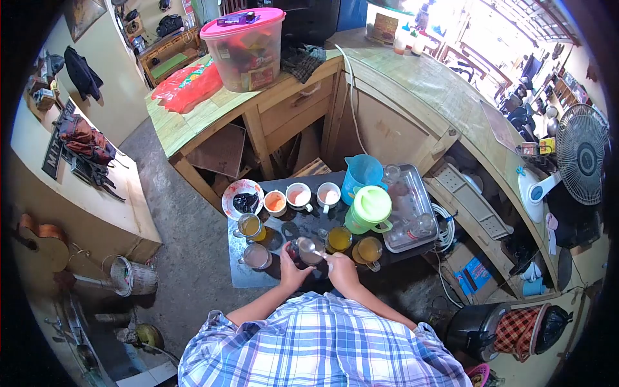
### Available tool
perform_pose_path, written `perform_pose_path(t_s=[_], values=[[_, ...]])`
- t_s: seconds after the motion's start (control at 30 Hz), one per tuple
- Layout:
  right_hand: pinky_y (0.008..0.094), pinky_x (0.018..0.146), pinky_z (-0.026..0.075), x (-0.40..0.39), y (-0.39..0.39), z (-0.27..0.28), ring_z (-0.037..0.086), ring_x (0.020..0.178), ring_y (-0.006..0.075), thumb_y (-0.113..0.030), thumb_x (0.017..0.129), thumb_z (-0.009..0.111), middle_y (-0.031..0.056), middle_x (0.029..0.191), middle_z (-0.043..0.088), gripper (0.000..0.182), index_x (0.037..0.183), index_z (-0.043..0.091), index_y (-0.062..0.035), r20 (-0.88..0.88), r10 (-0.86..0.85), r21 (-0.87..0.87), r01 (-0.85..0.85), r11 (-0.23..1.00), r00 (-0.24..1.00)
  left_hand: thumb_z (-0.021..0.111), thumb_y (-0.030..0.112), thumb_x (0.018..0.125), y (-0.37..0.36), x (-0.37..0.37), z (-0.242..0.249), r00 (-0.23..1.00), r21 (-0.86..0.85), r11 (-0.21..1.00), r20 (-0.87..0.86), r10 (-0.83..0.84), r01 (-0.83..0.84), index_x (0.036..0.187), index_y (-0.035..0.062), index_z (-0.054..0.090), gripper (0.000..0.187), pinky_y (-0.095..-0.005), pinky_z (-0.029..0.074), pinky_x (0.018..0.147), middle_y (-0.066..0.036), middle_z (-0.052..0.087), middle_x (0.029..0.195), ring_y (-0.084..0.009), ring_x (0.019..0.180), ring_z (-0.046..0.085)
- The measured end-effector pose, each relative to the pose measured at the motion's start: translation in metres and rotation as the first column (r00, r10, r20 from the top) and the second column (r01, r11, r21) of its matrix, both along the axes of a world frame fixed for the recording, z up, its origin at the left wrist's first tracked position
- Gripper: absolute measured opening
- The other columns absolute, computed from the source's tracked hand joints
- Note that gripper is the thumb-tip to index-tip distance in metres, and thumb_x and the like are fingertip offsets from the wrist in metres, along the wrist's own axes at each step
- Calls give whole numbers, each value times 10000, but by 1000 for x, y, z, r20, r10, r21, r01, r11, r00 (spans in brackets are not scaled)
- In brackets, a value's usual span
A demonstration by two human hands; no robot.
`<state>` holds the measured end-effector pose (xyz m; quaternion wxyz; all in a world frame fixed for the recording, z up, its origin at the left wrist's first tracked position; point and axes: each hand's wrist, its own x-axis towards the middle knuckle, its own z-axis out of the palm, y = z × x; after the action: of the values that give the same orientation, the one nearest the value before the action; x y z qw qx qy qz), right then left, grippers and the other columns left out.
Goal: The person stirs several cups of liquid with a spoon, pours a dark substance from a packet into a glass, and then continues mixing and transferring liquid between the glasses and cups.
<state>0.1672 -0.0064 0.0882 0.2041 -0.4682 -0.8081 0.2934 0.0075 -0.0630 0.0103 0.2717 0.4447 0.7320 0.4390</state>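
My right hand [342, 271] grips a metal spoon [315, 249], its bowl over a glass mug [311, 258] with cloudy, pale contents. My left hand [294, 274] is curled against the near left side of that mug, with something dark and reddish by its fingers that I cannot make out. To the left stand a mug of pale drink [257, 257] and a mug of yellow drink [250, 227]. A yellow-filled glass [339, 239] and a brownish-yellow mug [368, 251] are on the right. Behind are an orange-filled cup [275, 202] and two white cups [298, 195].
A green lidded pitcher [371, 208], a blue pitcher [365, 173] and a metal tray [407, 245] with glasses occupy the right side of the low table [241, 276]. A patterned bowl [230, 193] holds a black plastic bag. Wooden counters border the back and right.
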Motion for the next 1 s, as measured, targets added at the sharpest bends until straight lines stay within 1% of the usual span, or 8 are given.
perform_pose_path(t_s=[0.1,0.3,0.47,0.53,0.6,0.7,0.83,1.0], values=[[446,638,472,5,0,16,595,707,345,-6,780,507,168,726,593,297,988,704,-84,110,70,7,-71,997,991,885,168,505,2,-4,6,993,29,999,-115,-13,16,1368,15,246,1085,-395,465,919,-175,415,1257,-312,1132,461],[452,617,477,-3,22,6,604,684,343,-42,771,544,167,704,597,238,928,719,-76,106,15,143,-30,989,994,908,226,470,8,-19,-8,989,52,988,-16,-145,146,1416,9,196,1203,-403,323,1071,-192,317,1428,-331,1316,338],[446,618,484,-4,16,28,610,681,341,-26,756,560,164,719,608,264,943,726,-112,169,161,18,-166,986,972,907,197,431,16,-25,-14,976,136,967,2,-216,213,1391,2,249,1181,-415,313,1075,-201,359,1399,-345,1285,375],[445,627,489,-5,24,22,616,698,335,-35,747,564,155,727,616,277,943,730,-141,156,-74,62,65,996,985,905,215,438,18,-26,-17,966,107,960,-57,-254,259,1382,5,271,1156,-412,310,1078,-190,351,1412,-347,1282,377],[446,635,492,-4,25,10,621,712,330,-47,747,567,150,726,619,264,927,732,-147,116,-76,58,70,996,990,904,221,441,19,-27,-19,964,122,956,-44,-262,266,1375,8,284,1141,-414,305,1081,-188,345,1418,-349,1284,373],[446,633,492,-3,17,16,620,711,333,-56,756,559,151,741,626,243,910,729,-136,167,177,-1,-180,984,970,902,231,448,19,-28,-21,962,116,955,-38,-271,274,1368,13,292,1125,-422,295,1085,-187,335,1426,-354,1288,363],[447,633,495,-4,30,19,615,710,343,-64,759,553,150,748,627,246,919,727,-133,151,-8,46,1,999,988,898,243,463,20,-29,-19,952,83,951,-100,-290,298,1372,15,269,1129,-429,284,1087,-195,320,1432,-359,1296,345],[439,634,499,-5,18,21,620,714,340,-71,762,551,146,775,637,274,943,732,-168,249,144,7,-151,989,958,895,237,482,20,-29,-24,946,83,947,-122,-301,312,1400,8,199,1174,-432,279,1086,-207,310,1430,-372,1293,338]])
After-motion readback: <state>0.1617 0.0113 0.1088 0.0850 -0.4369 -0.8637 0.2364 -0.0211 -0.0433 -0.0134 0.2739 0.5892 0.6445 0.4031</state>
